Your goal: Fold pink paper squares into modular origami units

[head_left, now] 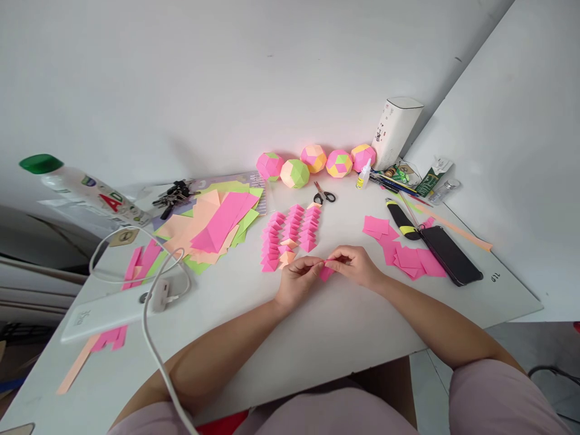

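Both hands meet over the white table, pinching one small pink paper piece (325, 273) between them. My left hand (296, 279) is closed on its left edge, and my right hand (354, 266) is closed on its right edge. The fingers hide part of the paper. Just beyond my left hand stand rows of folded pink paper units (290, 226), a few of them peach. To the right of my right hand lie loose pink paper squares (408, 258). Behind the folded units rest black-handled scissors (324, 194).
Several colored paper balls (295, 173) line the wall beside a glue bottle (364, 175). A paper pile (226, 223), spray bottle (97, 193) and white power strip (109, 311) with a looping cable occupy the left. A black phone (451, 255) and cutter knife (402, 219) lie right.
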`<state>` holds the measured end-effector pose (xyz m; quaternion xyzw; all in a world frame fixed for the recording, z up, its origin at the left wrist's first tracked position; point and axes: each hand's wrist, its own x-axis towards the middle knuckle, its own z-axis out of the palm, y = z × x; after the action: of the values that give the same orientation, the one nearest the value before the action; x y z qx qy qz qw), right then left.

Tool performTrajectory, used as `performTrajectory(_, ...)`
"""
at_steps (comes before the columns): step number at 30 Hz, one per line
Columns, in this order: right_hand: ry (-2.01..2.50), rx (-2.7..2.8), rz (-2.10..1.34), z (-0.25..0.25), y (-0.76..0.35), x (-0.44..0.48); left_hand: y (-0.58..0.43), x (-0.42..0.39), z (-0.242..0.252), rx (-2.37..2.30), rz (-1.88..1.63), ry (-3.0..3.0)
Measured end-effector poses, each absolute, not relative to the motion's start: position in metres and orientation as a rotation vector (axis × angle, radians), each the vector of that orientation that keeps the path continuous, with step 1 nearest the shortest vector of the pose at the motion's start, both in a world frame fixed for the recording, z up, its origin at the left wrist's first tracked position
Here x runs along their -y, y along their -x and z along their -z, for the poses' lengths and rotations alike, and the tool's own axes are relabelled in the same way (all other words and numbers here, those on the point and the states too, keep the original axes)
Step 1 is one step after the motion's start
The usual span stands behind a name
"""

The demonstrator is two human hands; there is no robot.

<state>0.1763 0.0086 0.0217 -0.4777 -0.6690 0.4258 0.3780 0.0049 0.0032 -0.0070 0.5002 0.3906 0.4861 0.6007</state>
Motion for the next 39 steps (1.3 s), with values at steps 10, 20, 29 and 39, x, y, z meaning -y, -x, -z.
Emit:
performTrajectory(10, 1.202, 1.738, -1.049, -0.0226, -0.1756, -0.0077, -0.0050, -0.0022, 0.0048, -0.912, -1.105, -1.177)
performTrajectory(20, 1.124, 1.788, -1.014, -0.0242, -0.1759, -0.0070, -0.0045, -0.0036, 0.0022, -0.919, -1.069, -1.235)
performTrajectory(29, 1.127, 1.825, -1.033, -0.0242, -0.1752, -0.0067, -0.0037, -0.0039, 0.0000, -0.927, -1.066, -1.373)
performTrajectory(39, 1.168, 1.865, -1.091, -0.0246, -0.1760, -0.0057, -0.0030, -0.0042, -0.0006, -0.907, -1.091, -1.453)
